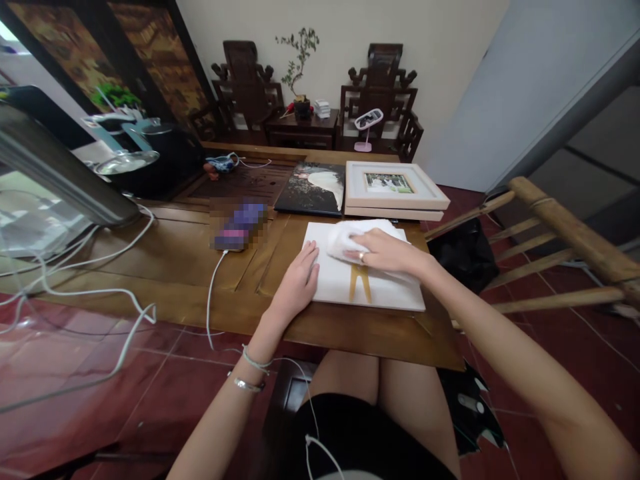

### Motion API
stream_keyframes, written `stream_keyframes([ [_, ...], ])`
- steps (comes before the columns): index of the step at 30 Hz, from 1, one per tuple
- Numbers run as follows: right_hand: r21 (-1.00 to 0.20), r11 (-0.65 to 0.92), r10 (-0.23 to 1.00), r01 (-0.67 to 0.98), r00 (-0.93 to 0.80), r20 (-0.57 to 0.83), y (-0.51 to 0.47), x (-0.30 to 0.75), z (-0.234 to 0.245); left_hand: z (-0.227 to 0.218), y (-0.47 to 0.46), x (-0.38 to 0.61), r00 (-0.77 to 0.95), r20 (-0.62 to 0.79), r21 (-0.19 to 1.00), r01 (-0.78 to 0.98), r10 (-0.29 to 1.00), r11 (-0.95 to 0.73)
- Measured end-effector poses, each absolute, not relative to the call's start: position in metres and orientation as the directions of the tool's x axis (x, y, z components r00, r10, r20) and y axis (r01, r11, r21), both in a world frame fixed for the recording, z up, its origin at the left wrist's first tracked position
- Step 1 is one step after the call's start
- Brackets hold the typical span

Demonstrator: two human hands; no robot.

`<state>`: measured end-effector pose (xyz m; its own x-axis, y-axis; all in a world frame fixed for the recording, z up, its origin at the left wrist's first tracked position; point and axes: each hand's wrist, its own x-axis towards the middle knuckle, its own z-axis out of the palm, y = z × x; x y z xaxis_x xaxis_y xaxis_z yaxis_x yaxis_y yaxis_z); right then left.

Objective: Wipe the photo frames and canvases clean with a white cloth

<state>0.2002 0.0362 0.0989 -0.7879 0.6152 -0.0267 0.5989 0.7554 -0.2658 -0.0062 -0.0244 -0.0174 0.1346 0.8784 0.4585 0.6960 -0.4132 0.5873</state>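
Observation:
A flat white panel with a gold forked shape on its face lies on the wooden table near the front edge. On its upper part my right hand presses a folded white cloth, fingers closed over it; a ring is on one finger. My left hand rests along the panel's left edge, holding nothing, fingers stretched out. The cloth and right hand hide the top of the gold shape.
Behind the panel lie a dark photo panel and stacked pale picture frames. To the left are a phone on a white cable and a dark pot. A bamboo-like chair stands at right.

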Motion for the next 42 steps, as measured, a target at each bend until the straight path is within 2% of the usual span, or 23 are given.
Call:
stream_keyframes([
  [4, -0.301, 0.707, 0.677, 0.64, -0.735, 0.028, 0.061, 0.161, 0.088, -0.014, -0.025, -0.007, 0.159, 0.448, 0.57, 0.707, 0.88, -0.418],
  [11, -0.372, 0.698, 0.67, 0.611, -0.741, 0.041, 0.081, 0.127, 0.083, -0.016, -0.024, -0.008, 0.142, 0.458, 0.566, 0.715, 0.878, -0.411],
  [17, -0.412, 0.59, 0.772, 0.695, -0.634, 0.036, 0.089, 0.195, 0.086, -0.017, -0.024, -0.007, 0.138, 0.457, 0.572, 0.711, 0.879, -0.409],
  [23, -0.463, 0.385, 0.91, 0.799, -0.412, 0.046, 0.076, 0.274, 0.075, -0.016, -0.025, -0.006, 0.131, 0.457, 0.579, 0.707, 0.88, -0.406],
  [25, -0.436, 0.396, 0.909, 0.808, -0.412, 0.061, 0.06, 0.287, 0.071, -0.016, -0.025, -0.006, 0.129, 0.455, 0.579, 0.709, 0.881, -0.403],
  [29, -0.398, 0.496, 0.848, 0.771, -0.53, 0.03, 0.007, 0.3, 0.067, -0.015, -0.026, -0.006, 0.127, 0.459, 0.572, 0.715, 0.879, -0.402],
  [35, -0.36, 0.563, 0.759, 0.744, -0.638, -0.13, -0.06, 0.314, 0.072, -0.015, -0.025, -0.005, 0.127, 0.458, 0.568, 0.72, 0.88, -0.399],
  [38, -0.355, 0.575, 0.729, 0.737, -0.658, -0.186, -0.059, 0.315, 0.076, -0.016, -0.025, -0.005, 0.126, 0.463, 0.568, 0.717, 0.878, -0.403],
  [42, -0.362, 0.551, 0.768, 0.752, -0.627, -0.133, -0.02, 0.304, 0.077, -0.017, -0.025, -0.006, 0.128, 0.465, 0.568, 0.715, 0.876, -0.407],
])
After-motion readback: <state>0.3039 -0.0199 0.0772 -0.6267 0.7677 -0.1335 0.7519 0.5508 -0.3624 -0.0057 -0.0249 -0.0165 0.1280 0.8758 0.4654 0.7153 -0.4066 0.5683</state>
